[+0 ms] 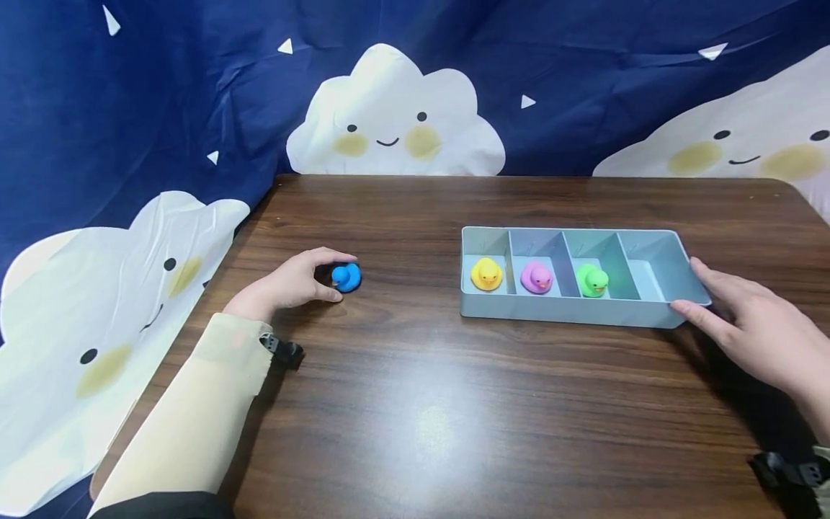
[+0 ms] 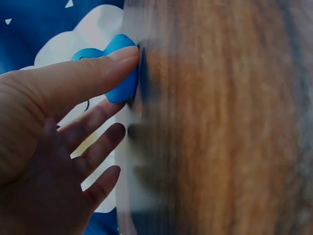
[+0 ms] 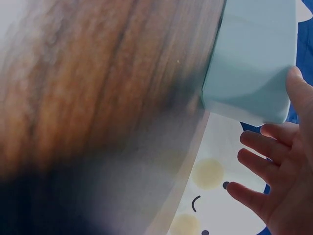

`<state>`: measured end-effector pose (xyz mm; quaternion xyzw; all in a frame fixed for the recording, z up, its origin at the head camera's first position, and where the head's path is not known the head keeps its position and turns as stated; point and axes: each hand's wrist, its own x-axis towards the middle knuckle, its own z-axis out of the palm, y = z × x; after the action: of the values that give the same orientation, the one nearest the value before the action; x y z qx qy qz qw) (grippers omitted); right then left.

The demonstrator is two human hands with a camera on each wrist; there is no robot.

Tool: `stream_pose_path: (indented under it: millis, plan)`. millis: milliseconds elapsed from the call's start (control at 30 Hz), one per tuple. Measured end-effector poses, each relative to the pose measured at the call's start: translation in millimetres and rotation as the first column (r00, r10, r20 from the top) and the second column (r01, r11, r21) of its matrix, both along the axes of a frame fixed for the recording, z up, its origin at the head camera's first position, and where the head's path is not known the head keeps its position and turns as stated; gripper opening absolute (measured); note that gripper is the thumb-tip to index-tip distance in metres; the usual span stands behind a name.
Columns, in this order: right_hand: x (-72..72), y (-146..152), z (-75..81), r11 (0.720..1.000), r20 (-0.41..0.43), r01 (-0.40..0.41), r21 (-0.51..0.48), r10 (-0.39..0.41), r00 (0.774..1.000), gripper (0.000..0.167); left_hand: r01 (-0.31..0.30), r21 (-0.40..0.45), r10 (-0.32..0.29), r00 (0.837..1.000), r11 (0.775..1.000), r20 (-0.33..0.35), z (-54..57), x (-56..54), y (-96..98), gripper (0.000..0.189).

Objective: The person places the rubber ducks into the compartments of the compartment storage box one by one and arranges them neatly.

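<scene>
A small blue toy duck (image 1: 350, 278) is at the left part of the table, between the thumb and index finger of my left hand (image 1: 295, 282), which pinches it. In the left wrist view the thumb lies across the duck (image 2: 122, 90), and the other fingers are spread apart. My right hand (image 1: 768, 324) holds the right end of a light blue divided box (image 1: 570, 311), thumb at the front corner and index finger at the end rim. Inside the box sit a yellow duck (image 1: 486, 274), a purple duck (image 1: 537, 277) and a green duck (image 1: 592, 280), each in its own compartment; the rightmost compartment holds nothing.
The dark wooden table (image 1: 415, 389) has a shiny light patch near its middle. Behind and to the left hangs a blue cloth (image 1: 214, 79) with smiling white clouds. A black strap (image 1: 283, 351) sits at the left wrist, another (image 1: 784, 470) at the right.
</scene>
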<state>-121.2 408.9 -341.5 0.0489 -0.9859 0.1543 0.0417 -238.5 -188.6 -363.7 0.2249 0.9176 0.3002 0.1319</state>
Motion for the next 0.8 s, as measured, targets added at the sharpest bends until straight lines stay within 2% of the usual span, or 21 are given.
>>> stream_pose_path:
  millis: [167,600,800]
  plan:
    - [0.4,1,-2.1,1.000,-0.004,0.002,0.002,-0.002,1.000,0.078,-0.001,0.008,0.002,1.000,1.000,-0.026,0.0,0.0,3.8,0.061]
    - [2.6,-1,0.5,1.000,-0.021,-0.002,0.010,0.002,1.000,0.078,-0.074,0.019,0.075,0.996,0.997,-0.052,-0.3,7.5,9.9,0.057]
    - [0.5,-1,1.1,1.000,-0.005,-0.010,-0.012,0.010,1.000,0.078,-0.114,0.100,0.116,0.993,0.988,-0.006,8.6,16.8,20.6,0.054]
